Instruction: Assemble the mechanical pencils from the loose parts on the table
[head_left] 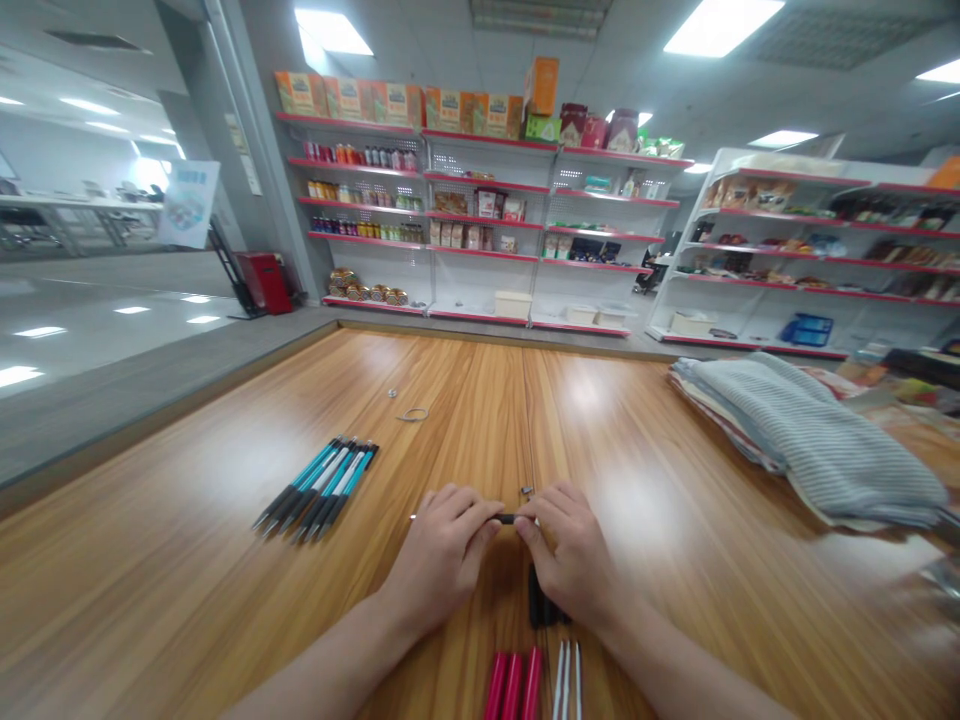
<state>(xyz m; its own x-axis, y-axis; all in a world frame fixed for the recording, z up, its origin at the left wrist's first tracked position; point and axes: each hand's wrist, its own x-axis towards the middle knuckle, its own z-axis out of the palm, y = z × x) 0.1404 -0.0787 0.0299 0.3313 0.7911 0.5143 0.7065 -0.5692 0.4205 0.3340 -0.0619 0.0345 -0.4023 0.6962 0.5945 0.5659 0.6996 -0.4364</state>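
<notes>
Both hands grip one slim pen (508, 519) held level above the wooden table, its black section showing between them. My left hand (442, 545) is closed around the left part, with a silver tip poking out beyond the fingers. My right hand (568, 545) pinches the right end, which its fingers hide. Just behind lies a small dark metal piece (526, 491). Black grip-like pieces (535, 602) lie partly under my right hand. Closer to me are three pink barrels (512, 685) and three thin white refills (568, 682). Several assembled blue and white pens (319, 490) lie at the left.
A thin ring-shaped strip (413, 414) and a tiny silver piece (392, 393) rest farther back on the table (187, 510). Folded striped cloths (810, 430) are piled at the right. Shelves of packaged goods (484, 217) stand beyond the far edge.
</notes>
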